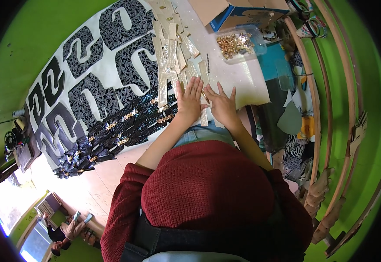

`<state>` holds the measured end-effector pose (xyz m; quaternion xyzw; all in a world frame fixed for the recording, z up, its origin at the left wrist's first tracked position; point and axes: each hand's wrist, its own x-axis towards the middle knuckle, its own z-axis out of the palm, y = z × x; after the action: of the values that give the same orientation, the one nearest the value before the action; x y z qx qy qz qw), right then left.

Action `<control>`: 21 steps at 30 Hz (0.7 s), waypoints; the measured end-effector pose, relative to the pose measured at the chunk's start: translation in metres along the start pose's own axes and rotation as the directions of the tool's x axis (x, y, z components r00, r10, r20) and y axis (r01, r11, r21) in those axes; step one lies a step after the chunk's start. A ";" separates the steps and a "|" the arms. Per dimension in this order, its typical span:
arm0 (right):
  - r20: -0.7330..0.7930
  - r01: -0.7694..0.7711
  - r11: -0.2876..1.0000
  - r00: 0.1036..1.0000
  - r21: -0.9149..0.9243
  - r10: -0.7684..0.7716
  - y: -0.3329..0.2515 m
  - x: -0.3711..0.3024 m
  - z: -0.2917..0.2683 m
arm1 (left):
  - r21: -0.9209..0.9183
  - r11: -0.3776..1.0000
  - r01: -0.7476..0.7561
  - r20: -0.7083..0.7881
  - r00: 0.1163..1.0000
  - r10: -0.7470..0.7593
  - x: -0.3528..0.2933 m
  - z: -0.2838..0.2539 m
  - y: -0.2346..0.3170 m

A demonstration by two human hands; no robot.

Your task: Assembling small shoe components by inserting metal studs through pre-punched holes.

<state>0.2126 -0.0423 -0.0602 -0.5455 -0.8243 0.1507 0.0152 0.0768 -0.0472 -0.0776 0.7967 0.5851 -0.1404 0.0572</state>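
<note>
My left hand (189, 102) lies with its fingers stretched out over the lower end of a pile of cream, shiny-textured strips (171, 54). Close on its right is my right hand (222, 107), its fingers spread apart. One narrow cream strip (204, 118) runs between the two hands, and its lower end shows near my lap; my hands touch or nearly touch it. Left of my left hand, black glossy strips with gold ornaments (129, 115) lie in overlapping rows. A short dark beaded strip (208, 63) rests beyond my right fingers.
Black-patterned cut pieces (85, 50) cover the white table at left. A clear tray of gold fittings (234, 46) and a cardboard box (243, 13) stand at the far right. Wooden rails (315, 100) curve along the right. Another person (64, 233) sits at lower left.
</note>
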 end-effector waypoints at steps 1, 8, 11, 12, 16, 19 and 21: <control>0.067 -0.025 1.000 0.997 0.012 0.024 -0.001 0.004 -0.005 | -0.036 0.999 -0.005 0.019 1.000 0.006 0.000 -0.002 -0.001; -0.075 -0.028 0.999 0.997 -0.041 0.025 -0.007 0.002 0.008 | -0.119 0.993 -0.024 -0.014 1.000 0.022 -0.003 -0.003 -0.004; -0.079 -0.004 0.999 0.997 -0.039 0.001 -0.005 0.006 0.007 | -0.146 0.989 -0.035 -0.033 0.999 0.030 -0.004 -0.002 -0.006; -0.085 -0.004 0.999 0.996 -0.043 0.000 -0.005 0.007 0.005 | -0.169 0.985 -0.039 -0.034 0.999 0.033 -0.005 -0.001 -0.008; -0.075 -0.069 0.998 0.995 0.007 0.069 -0.009 0.016 -0.007 | -0.286 0.955 -0.081 -0.123 0.991 0.048 -0.006 -0.001 -0.015; -0.128 -0.133 0.987 0.981 0.088 0.144 -0.014 0.023 -0.016 | -0.390 0.911 -0.135 -0.238 0.970 0.042 -0.010 -0.009 -0.024; -0.165 -0.159 0.979 0.970 0.128 0.179 -0.015 0.029 -0.015 | -0.456 0.887 -0.069 -0.295 0.952 -0.078 -0.015 -0.015 -0.027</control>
<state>0.1901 -0.0178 -0.0456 -0.6234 -0.7601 0.1496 0.1060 0.0493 -0.0486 -0.0568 0.7708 0.6051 0.1269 0.1535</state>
